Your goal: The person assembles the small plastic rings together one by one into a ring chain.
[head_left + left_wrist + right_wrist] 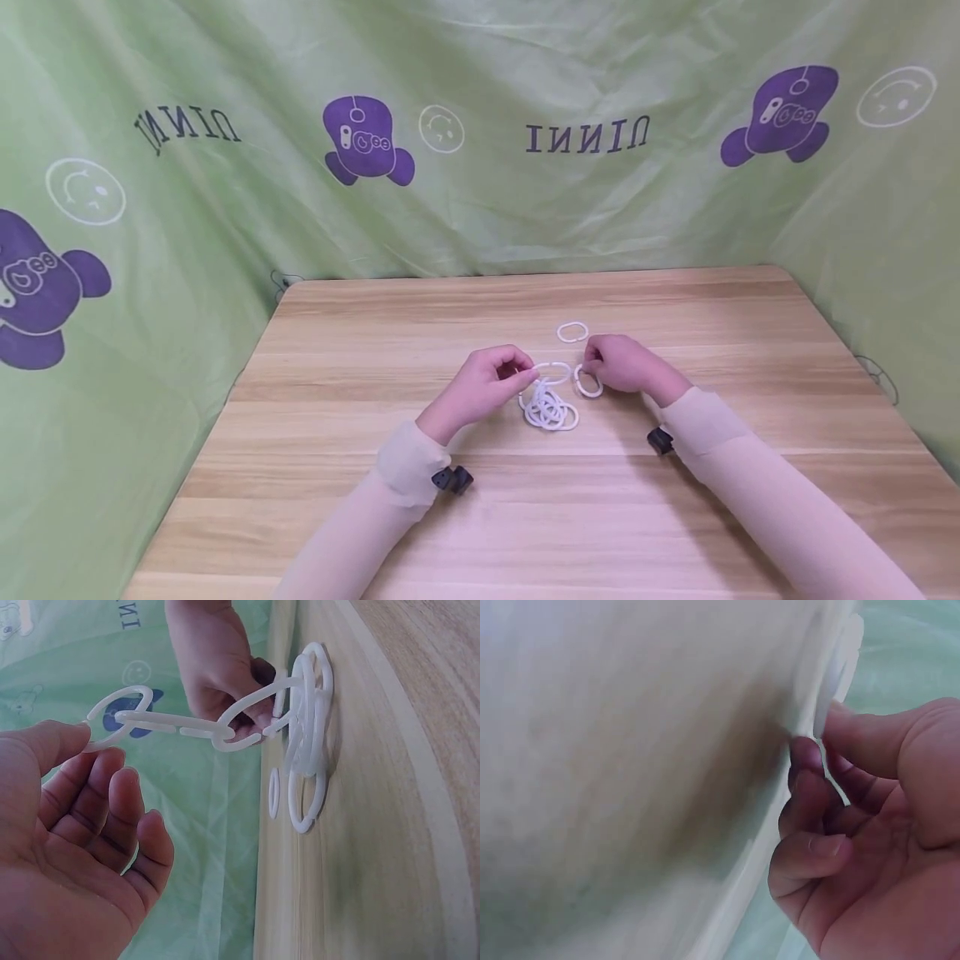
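Note:
My left hand [480, 385] pinches the end link of a white plastic link chain between thumb and index finger; its other fingers curl loosely. In the left wrist view, several joined links [172, 720] stretch from those fingertips down to a bunched heap of links [304, 712] on the table. To the right of that heap, my right hand [626, 364] reaches down and holds a separate white link [590, 396] at the tabletop. The right wrist view shows thumb and index finger meeting on this link [847, 660], which is blurred there.
Beyond the hands lies another loose white link [573, 323] on the wooden table [337, 333]. A green printed curtain [480, 208] hangs behind the table and along both sides. Small black devices [452, 479] are worn at the wrists.

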`<state>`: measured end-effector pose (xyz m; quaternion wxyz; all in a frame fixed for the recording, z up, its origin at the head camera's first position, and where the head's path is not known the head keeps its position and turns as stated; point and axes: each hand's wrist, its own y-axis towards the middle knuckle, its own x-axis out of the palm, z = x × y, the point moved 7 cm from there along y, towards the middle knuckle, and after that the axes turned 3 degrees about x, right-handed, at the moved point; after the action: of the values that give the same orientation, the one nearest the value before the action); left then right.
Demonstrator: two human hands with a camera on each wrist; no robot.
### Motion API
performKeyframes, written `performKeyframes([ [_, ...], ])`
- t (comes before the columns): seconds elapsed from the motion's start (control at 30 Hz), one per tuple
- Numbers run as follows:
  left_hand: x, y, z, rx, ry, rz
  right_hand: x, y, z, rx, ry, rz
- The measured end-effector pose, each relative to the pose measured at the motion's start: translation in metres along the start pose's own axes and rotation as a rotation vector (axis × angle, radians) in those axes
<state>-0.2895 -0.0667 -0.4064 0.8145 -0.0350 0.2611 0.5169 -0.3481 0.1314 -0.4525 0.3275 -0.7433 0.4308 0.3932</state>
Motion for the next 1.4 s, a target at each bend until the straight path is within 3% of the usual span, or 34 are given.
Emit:
performKeyframes([
  [0.3, 0.002, 0.001, -0.004, 0.004, 0.012, -0.001, -0.023, -0.029, -0.013, -0.036, 0.266, 0.121],
  [0.5, 0.003, 0.000, -0.005, 0.006, 0.026, -0.005, -0.039, -0.045, -0.033, -0.049, 0.353, 0.176],
  [0.77, 0.009, 0.001, -0.003, 0.041, 0.014, -0.029, -0.035, -0.051, -0.053, -0.078, 0.375, 0.173],
  [1.4, 0.019, 0.000, 0.000, 0.067, 0.011, -0.070, -0.032, -0.055, -0.054, -0.070, 0.388, 0.245],
])
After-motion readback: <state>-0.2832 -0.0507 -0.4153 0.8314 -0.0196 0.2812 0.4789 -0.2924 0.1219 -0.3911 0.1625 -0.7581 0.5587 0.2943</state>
